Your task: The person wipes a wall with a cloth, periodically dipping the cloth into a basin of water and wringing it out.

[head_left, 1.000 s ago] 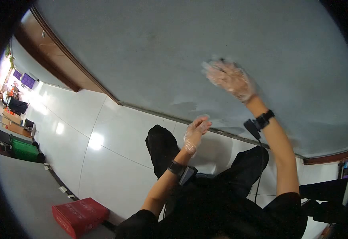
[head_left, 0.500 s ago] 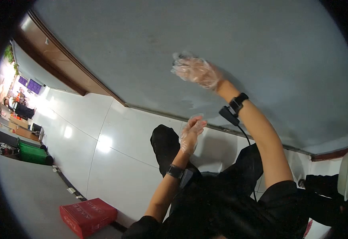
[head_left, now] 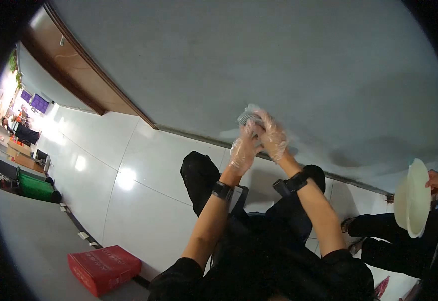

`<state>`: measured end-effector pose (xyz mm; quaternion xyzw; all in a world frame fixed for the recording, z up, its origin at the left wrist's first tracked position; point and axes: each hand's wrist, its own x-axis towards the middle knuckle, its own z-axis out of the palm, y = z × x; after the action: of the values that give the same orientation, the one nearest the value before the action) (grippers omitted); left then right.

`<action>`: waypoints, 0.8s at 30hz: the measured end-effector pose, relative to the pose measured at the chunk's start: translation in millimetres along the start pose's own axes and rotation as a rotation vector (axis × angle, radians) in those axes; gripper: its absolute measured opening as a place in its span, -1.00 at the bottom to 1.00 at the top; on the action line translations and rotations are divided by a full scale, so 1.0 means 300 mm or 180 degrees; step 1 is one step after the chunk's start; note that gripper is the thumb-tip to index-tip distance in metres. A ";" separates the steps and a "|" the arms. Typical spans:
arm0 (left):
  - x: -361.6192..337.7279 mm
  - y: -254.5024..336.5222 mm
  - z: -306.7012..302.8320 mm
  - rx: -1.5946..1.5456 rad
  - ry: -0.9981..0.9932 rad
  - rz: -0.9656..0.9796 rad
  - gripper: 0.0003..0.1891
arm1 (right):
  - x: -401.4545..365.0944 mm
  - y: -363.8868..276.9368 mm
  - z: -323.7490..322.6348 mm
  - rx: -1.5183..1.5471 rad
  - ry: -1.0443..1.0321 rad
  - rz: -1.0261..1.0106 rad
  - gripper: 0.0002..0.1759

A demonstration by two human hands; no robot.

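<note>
Both of my hands wear clear plastic gloves and meet in front of the grey wall (head_left: 219,65). My right hand (head_left: 274,140) is closed round a grey, ribbed cloth (head_left: 249,118), which is bunched up and partly covered by the fingers. From below, my left hand (head_left: 243,154) reaches up with bent fingers at the cloth's lower edge, seeming to grip it; the exact contact is partly hidden. Darker, damp-looking patches mark the wall to the right of my hands.
At the right, another person's hand (head_left: 437,180) holds a pale basin (head_left: 413,200). A red bag (head_left: 103,268) lies lower left. Farther off are a green bin (head_left: 36,186), a brown door (head_left: 76,62) and a distant person. White tiles (head_left: 143,200) cover the floor.
My right hand has come down from higher on the wall and joined my left hand, which has risen slightly to the cloth. The basin at the right has come further into view.
</note>
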<state>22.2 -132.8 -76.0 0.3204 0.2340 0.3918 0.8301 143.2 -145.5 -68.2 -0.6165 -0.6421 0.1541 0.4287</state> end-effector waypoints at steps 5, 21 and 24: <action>0.045 -0.013 -0.017 -0.0554 -0.0057 0.0371 -0.49 | 0.003 -0.047 0.021 -0.0059 -0.0364 0.0278 -0.62; 0.259 0.439 0.040 0.4620 0.2547 0.2448 -0.71 | 0.271 -0.098 -0.026 0.2692 0.0104 0.0821 -0.60; 0.347 0.352 -0.028 0.3068 0.1610 0.2403 -0.78 | 0.272 -0.087 -0.031 0.2731 0.0037 0.0936 -0.59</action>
<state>24.8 5.0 -20.5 0.6141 0.4425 0.5704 0.3189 143.4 -78.3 -14.4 -0.4686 -0.4233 0.4621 0.6226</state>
